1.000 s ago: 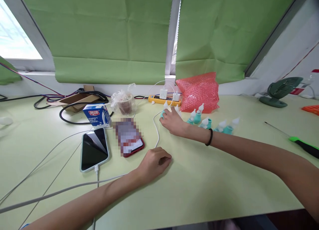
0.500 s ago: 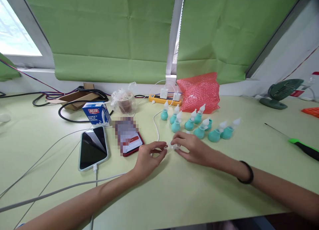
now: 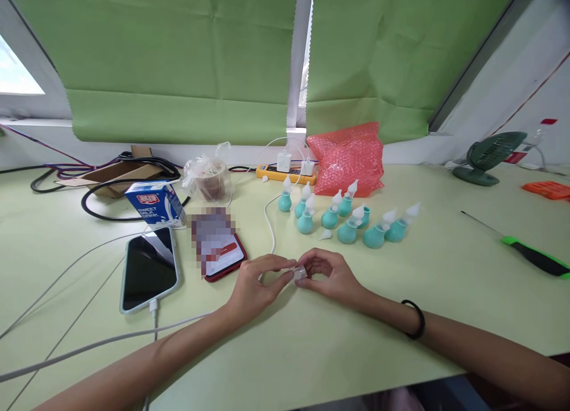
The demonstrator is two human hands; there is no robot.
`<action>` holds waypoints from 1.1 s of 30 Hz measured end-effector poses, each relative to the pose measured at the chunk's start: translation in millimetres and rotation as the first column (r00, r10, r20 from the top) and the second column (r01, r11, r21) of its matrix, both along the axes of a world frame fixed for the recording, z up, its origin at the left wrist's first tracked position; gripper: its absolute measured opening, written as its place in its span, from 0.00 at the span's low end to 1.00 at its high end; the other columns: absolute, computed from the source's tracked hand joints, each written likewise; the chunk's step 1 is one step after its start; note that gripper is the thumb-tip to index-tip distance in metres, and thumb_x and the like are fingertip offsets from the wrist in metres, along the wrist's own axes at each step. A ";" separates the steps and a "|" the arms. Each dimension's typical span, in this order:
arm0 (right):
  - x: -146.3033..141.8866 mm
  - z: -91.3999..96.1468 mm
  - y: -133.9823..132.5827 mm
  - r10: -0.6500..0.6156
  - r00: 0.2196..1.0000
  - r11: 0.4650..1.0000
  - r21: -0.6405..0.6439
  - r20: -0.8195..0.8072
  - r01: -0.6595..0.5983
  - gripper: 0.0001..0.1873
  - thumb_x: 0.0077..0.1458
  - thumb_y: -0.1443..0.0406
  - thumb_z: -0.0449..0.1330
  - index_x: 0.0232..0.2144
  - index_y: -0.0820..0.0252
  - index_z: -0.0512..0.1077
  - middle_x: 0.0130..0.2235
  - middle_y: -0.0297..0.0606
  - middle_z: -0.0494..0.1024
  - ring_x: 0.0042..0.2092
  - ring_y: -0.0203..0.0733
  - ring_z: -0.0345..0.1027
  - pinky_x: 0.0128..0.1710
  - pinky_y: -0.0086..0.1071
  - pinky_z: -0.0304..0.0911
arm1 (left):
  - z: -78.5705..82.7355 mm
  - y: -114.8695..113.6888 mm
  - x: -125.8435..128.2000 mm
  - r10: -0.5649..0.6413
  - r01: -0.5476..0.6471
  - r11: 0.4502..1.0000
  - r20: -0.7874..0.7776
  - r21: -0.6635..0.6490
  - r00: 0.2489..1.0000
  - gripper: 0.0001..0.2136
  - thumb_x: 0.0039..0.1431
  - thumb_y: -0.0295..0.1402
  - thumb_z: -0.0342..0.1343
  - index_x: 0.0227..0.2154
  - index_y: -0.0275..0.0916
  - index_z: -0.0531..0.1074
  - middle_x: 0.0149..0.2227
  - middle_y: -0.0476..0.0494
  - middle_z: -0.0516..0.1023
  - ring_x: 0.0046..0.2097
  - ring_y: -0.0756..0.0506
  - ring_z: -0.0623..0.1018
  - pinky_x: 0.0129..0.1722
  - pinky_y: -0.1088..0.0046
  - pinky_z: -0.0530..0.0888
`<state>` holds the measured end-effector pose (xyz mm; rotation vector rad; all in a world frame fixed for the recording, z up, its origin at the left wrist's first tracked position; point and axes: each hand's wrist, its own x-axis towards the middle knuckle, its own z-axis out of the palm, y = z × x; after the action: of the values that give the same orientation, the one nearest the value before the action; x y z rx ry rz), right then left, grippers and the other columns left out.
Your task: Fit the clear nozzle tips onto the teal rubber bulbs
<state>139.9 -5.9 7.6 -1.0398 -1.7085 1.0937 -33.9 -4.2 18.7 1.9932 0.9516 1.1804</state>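
At the middle of the table, my left hand (image 3: 260, 283) and my right hand (image 3: 332, 274) meet fingertip to fingertip. Between them is a small clear plastic piece (image 3: 300, 272). My right thumb and fingers pinch its right side. My left thumb and forefinger close on its left end, where a tiny white part was visible earlier and is now mostly hidden. Beyond my hands stand several teal squeeze bulbs (image 3: 347, 231) with translucent pointed tips. One teal bulb (image 3: 364, 216) at the back has no tip. A loose translucent tip (image 3: 326, 234) lies on the table near my right hand.
Left of my hands lie a red-cased phone (image 3: 222, 253) and a phone on a charging cable (image 3: 151, 271), beside a milk carton (image 3: 155, 203). A yellow power strip (image 3: 267, 173) and red bubble-wrap bag (image 3: 350, 161) stand behind. Rightward lie a screwdriver (image 3: 534, 256) and a small fan (image 3: 490, 155).
My hands have come together, and the clear piece in my right fingers now touches my left fingertips. The view has shifted slightly, and the loose tip behind my right hand is now uncovered.
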 end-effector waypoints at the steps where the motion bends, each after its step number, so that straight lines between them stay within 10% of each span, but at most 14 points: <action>1: 0.2 -0.2 -0.5 0.004 1.000 1.000 -0.011 -0.005 -0.004 0.13 0.37 0.65 0.63 0.29 0.60 0.66 0.28 0.34 0.71 0.30 0.36 0.67 0.32 0.32 0.66 | -0.3 -0.1 0.1 -0.018 0.018 1.000 -0.001 0.002 1.000 0.07 0.48 0.31 0.55 0.30 0.39 0.75 0.33 0.44 0.77 0.35 0.47 0.76 0.35 0.73 0.73; 33: -1.2 3.8 -5.4 0.026 1.000 0.999 0.036 0.007 -0.026 0.15 0.38 0.66 0.63 0.30 0.59 0.62 0.27 0.32 0.71 0.28 0.33 0.64 0.30 0.29 0.64 | -2.6 0.4 0.3 -0.061 0.064 0.996 -0.048 0.069 0.997 0.07 0.50 0.29 0.53 0.32 0.39 0.74 0.33 0.44 0.77 0.35 0.48 0.75 0.35 0.75 0.72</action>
<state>138.7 -11.3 11.4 -1.0025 -1.7450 1.0731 -33.7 -3.8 16.1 2.0984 0.8743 1.1523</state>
